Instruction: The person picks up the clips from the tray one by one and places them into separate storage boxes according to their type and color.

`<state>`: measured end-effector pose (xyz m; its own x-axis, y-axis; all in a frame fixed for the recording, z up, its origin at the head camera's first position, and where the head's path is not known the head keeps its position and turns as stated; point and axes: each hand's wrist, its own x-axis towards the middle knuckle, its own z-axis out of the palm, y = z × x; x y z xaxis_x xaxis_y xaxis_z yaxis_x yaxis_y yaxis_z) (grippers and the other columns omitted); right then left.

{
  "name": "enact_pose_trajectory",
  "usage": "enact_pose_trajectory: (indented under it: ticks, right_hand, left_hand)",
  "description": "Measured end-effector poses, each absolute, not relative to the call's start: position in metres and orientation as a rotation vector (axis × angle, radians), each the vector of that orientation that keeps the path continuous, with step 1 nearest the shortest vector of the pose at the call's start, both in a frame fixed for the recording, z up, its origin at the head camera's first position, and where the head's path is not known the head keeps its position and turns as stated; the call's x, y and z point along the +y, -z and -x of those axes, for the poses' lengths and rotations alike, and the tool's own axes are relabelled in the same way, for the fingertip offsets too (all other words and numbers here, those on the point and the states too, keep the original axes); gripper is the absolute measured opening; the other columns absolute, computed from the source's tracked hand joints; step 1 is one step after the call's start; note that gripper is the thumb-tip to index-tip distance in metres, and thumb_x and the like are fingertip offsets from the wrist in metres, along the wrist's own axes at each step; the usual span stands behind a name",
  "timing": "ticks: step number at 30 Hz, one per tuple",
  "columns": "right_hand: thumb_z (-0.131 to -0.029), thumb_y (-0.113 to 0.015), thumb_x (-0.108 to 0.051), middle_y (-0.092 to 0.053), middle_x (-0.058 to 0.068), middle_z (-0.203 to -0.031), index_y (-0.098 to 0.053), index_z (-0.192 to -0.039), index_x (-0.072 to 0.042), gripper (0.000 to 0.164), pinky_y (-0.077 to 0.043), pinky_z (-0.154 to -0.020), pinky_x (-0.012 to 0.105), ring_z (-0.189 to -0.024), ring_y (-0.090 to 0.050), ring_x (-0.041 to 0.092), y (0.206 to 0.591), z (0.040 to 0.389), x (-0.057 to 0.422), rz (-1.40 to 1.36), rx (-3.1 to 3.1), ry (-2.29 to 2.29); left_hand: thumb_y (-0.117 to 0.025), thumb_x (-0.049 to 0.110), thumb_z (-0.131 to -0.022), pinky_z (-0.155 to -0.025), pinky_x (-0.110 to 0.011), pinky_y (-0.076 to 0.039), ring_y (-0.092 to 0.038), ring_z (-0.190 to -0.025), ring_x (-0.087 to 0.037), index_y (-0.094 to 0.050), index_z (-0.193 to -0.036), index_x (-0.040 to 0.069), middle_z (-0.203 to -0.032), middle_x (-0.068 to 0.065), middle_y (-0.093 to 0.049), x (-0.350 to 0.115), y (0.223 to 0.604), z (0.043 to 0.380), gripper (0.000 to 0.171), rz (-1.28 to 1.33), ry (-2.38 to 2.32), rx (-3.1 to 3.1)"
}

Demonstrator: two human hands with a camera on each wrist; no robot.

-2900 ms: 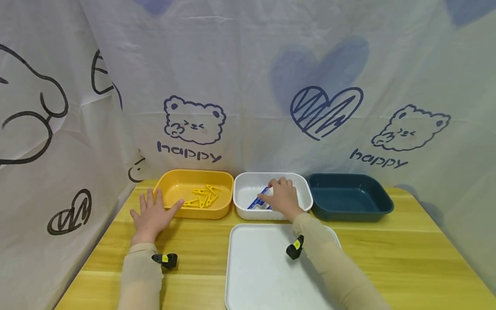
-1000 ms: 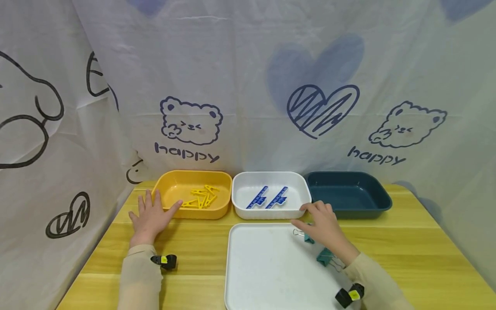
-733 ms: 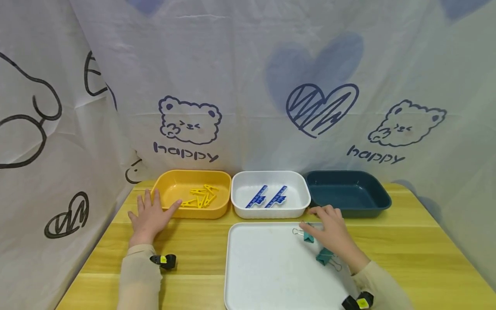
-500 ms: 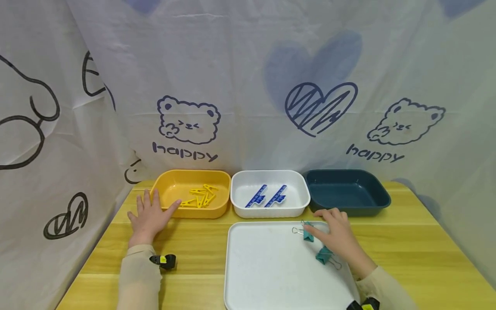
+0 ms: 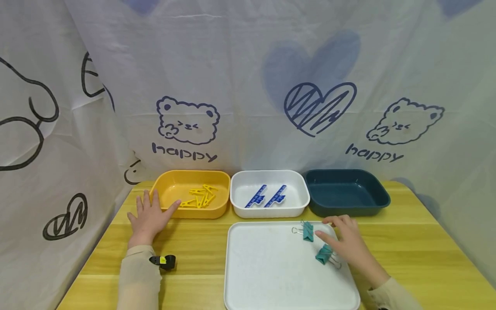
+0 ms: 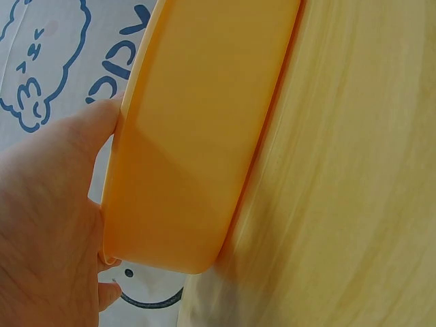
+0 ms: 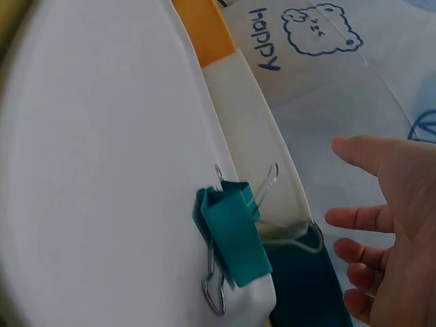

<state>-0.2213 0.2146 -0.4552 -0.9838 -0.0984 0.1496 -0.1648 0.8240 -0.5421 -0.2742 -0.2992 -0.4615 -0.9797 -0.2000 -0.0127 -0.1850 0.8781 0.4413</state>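
My left hand (image 5: 150, 219) lies with spread fingers at the near left corner of the yellow box (image 5: 211, 212); the left wrist view shows its thumb (image 6: 102, 121) on the rim. My right hand (image 5: 346, 241) hovers with nothing in it over the right edge of the white tray (image 5: 267, 267), fingers reaching forward and slightly bent. Just left of its fingertips, one teal binder clip (image 5: 308, 231) lies on the tray, and a second binder clip (image 5: 323, 254) sits nearer to me, its wire handles partly under the hand's outline. Overlapping teal clips (image 7: 235, 238) show in the right wrist view.
Several yellow clips (image 5: 201, 198) lie in the yellow box. Beside it, a white box (image 5: 271, 212) holds two blue-and-white clips (image 5: 276, 196). A dark teal box (image 5: 348, 210) stands at the right. A printed cloth (image 5: 248, 86) hangs behind the wooden table (image 5: 193, 258).
My right hand has left the white box, where a second blue-and-white clip now shows, and moved right and toward me, uncovering the teal binder clips. The left hand has stayed put.
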Motion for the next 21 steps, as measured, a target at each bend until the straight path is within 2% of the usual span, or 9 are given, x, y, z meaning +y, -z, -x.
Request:
enact_pose_trajectory:
  ticks: [5, 10, 21]
  right_hand:
    - [-0.092, -0.065, -0.037, -0.056, 0.012, -0.108, -0.064, -0.116, -0.008, 0.038, -0.040, -0.079, 0.036, -0.102, -0.042, 0.026, 0.459, 0.225, 0.229, -0.295, -2.845, -0.940]
    - [-0.094, -0.064, -0.031, -0.057, 0.007, -0.103, -0.067, -0.113, -0.009, 0.029, -0.041, -0.081, 0.034, -0.099, -0.043, 0.021, 0.467, 0.231, 0.245, -0.391, -2.820, -0.966]
    - [-0.087, -0.073, -0.026, -0.058, 0.007, -0.107, -0.066, -0.117, -0.011, 0.034, -0.040, -0.084, 0.038, -0.101, -0.044, 0.023, 0.483, 0.240, 0.273, -0.521, -2.835, -1.047]
  left_hand:
    - [-0.032, 0.080, -0.087, -0.104, -0.082, 0.005, 0.016, -0.145, -0.053, 0.001, -0.155, 0.001, -0.159, -0.030, 0.012, -0.299, 0.463, 0.275, 0.109, -0.304, 0.701, -3.016]
    - [-0.032, 0.080, -0.087, -0.103, -0.082, 0.007, 0.017, -0.145, -0.053, 0.002, -0.155, 0.001, -0.159, -0.030, 0.013, -0.299, 0.464, 0.275, 0.110, -0.300, 0.713, -3.018]
    - [-0.031, 0.081, -0.086, -0.102, -0.082, 0.007, 0.014, -0.145, -0.054, 0.000, -0.155, 0.000, -0.159, -0.031, 0.011, -0.302, 0.467, 0.276, 0.111, -0.300, 0.718, -2.995]
